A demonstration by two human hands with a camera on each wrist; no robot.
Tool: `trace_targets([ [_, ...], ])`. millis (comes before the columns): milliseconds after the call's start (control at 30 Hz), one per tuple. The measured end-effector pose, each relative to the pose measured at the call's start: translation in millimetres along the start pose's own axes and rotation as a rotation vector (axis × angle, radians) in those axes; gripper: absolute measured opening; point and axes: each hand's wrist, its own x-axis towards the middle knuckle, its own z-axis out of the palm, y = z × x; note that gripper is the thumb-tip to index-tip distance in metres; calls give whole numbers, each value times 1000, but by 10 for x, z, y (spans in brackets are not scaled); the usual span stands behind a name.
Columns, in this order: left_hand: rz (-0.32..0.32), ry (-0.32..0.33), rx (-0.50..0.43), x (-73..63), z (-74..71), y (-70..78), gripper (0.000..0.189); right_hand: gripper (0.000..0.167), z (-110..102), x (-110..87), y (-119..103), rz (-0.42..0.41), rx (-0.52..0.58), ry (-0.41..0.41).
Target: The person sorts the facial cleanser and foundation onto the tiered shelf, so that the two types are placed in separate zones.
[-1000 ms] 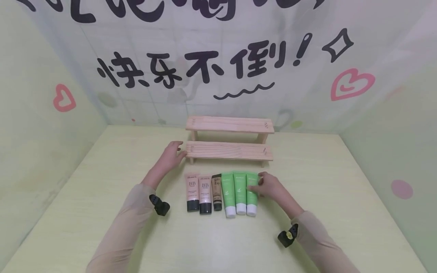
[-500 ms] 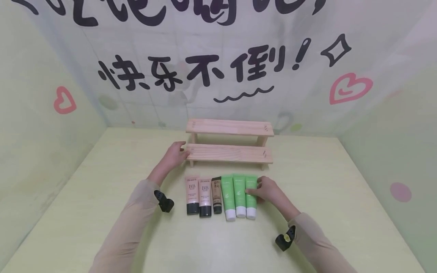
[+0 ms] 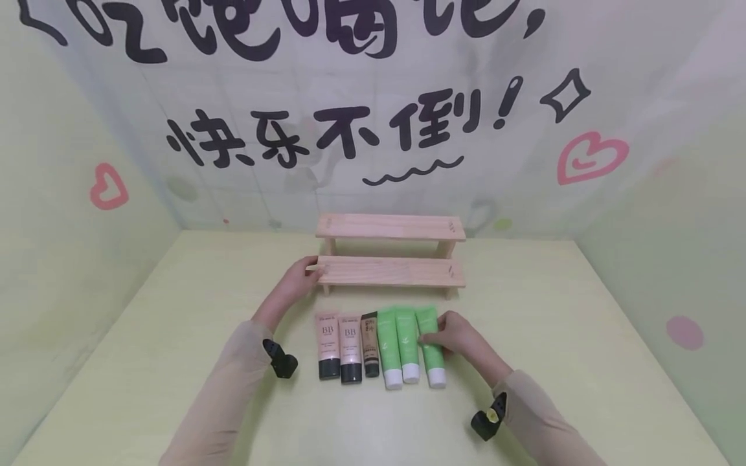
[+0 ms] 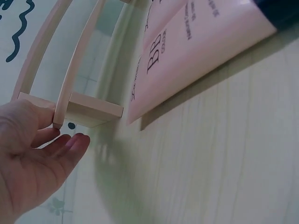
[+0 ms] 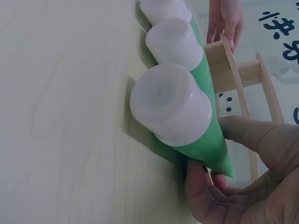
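Lettered wall, pale table, work seemingly barely begun

Near the wall, a two-step wooden stand is set on the table. Its lower step is pinched at the left end by the left hand. Before the stand, the rightmost green tube is grasped by the right hand, its cap end angled away from its neighbours; whether it is raised cannot be told. Two other green tubes are laid beside it, two pink tubes at the row's far left, a smaller brown tube between. Little seems done: one tube is held, five are left untouched, none is placed on the stand.
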Motion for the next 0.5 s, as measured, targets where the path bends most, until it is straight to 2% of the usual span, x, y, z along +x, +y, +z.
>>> trace_targets([
  [200,15,42,32,-17,13,42,50,47,-28,9,21,-13,23,0],
  [500,-58,48,-2,-27,36,64,49,46,-122,10,51,-53,117,-21],
])
